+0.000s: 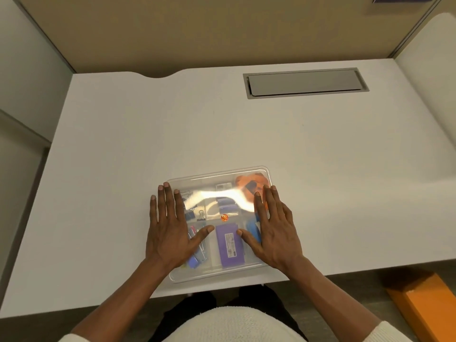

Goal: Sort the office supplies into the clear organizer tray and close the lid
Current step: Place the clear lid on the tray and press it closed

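Hands, left hand (pixel 170 233) and right hand (pixel 274 233), flat and spread on the organizer lid (pixel 222 180); press evenly along edges so it likely seats.

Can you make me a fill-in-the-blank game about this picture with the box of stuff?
1. Both hands, left hand and right hand, lie flat on the clear ____.
2. The box between the two thumbs is ____.
3. The organizer tray sits on a ____ desk.

Missing words: lid; purple; white
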